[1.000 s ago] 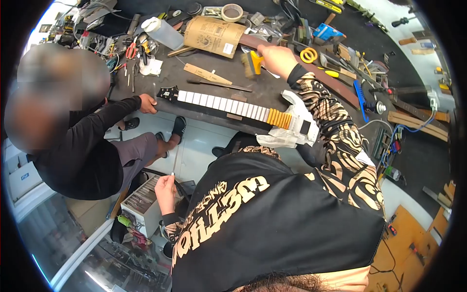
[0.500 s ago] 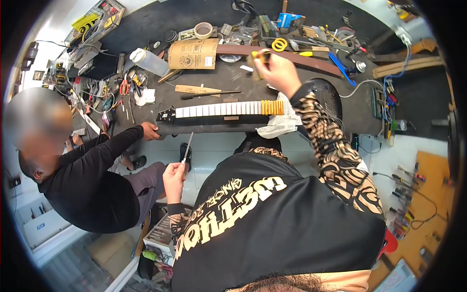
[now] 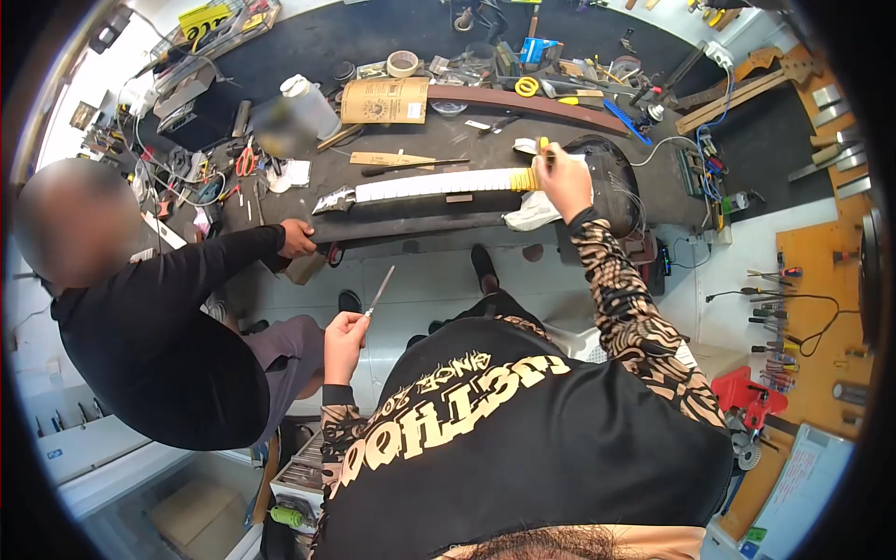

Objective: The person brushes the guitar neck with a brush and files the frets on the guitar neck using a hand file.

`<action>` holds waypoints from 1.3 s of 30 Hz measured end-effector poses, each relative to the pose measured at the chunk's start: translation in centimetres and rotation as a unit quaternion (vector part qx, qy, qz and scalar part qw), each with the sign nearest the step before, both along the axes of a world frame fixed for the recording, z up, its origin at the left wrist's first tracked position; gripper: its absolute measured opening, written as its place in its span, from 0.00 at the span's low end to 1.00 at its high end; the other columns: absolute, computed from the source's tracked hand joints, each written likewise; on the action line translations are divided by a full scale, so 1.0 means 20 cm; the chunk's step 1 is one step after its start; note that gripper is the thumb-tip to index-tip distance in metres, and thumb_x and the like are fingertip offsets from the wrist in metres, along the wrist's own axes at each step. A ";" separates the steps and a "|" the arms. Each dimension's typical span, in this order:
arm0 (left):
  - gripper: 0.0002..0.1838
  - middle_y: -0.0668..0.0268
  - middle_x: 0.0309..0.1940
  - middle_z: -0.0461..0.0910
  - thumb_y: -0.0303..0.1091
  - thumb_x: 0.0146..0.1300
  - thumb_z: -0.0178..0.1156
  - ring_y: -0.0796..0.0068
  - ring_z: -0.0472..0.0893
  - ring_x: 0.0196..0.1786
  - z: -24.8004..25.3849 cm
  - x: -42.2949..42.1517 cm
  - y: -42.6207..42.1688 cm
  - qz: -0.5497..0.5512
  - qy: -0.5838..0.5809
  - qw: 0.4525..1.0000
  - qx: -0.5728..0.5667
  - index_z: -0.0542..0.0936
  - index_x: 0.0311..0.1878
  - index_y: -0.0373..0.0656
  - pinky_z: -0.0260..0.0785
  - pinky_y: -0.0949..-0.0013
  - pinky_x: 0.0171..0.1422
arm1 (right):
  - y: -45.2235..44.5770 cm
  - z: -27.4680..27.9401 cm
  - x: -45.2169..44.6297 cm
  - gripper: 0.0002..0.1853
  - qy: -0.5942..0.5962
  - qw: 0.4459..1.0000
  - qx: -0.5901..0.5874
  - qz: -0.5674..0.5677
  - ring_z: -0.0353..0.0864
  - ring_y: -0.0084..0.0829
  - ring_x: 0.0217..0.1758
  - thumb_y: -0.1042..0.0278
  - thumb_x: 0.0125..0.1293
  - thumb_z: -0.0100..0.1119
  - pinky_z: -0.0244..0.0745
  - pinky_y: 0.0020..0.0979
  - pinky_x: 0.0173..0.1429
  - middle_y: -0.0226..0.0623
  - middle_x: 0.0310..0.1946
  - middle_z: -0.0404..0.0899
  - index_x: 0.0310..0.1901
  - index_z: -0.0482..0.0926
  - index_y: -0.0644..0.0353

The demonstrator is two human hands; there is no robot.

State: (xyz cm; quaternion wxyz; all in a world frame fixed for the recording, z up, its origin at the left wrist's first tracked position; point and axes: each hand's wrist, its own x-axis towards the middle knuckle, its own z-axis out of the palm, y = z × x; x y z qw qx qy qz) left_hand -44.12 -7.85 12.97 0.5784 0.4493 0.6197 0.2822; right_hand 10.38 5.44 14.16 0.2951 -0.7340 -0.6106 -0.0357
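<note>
An electric guitar lies along the bench, its neck (image 3: 429,184) covered with white tape between the frets and yellow tape near the body. The black body (image 3: 616,191) is to the right, and the dark headstock (image 3: 334,199) points left. My right hand (image 3: 567,180) is over the body end of the neck, fingers closed on a small yellow-ended object (image 3: 543,146); its kind is hard to make out. Below the bench edge, my left hand (image 3: 343,341) grips a slim metal file (image 3: 383,287), its tip upward. A white cloth (image 3: 532,213) lies under the neck end.
A co-worker's hand (image 3: 298,239) rests at the bench edge on the left. Behind the neck are a cardboard strip (image 3: 387,159), a brown paper packet (image 3: 385,100), a white bottle (image 3: 311,107), a yellow tape roll (image 3: 526,87) and a blue brush (image 3: 627,121).
My right hand has come down from the back of the bench to the neck's body end, carrying the yellow-ended object. My left hand still holds the file, slightly shifted. The head view has shifted.
</note>
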 end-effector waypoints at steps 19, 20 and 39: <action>0.10 0.75 0.25 0.78 0.36 0.85 0.68 0.88 0.71 0.24 0.03 -0.08 0.03 0.074 -0.056 0.995 -0.023 0.86 0.49 0.38 0.58 0.77 0.28 | 0.07 -0.05 -0.94 0.19 0.258 0.945 -0.091 0.178 0.96 0.50 0.44 0.53 0.85 0.66 0.89 0.44 0.51 0.50 0.39 0.94 0.55 0.89 0.64; 0.10 0.75 0.25 0.78 0.36 0.85 0.68 0.89 0.71 0.24 0.05 -0.06 0.08 0.081 -0.054 0.995 -0.017 0.86 0.50 0.38 0.58 0.77 0.28 | 0.11 -0.07 -0.91 0.20 0.362 0.911 -0.088 0.177 0.96 0.46 0.44 0.52 0.86 0.65 0.88 0.42 0.51 0.47 0.39 0.94 0.55 0.89 0.65; 0.11 0.72 0.27 0.79 0.37 0.87 0.67 0.88 0.70 0.24 0.10 0.60 0.53 0.163 -0.018 0.985 -0.053 0.85 0.54 0.37 0.59 0.78 0.26 | 0.73 -0.43 0.42 0.21 0.193 0.917 -0.289 0.196 0.93 0.45 0.54 0.60 0.72 0.75 0.85 0.44 0.61 0.43 0.49 0.92 0.60 0.86 0.64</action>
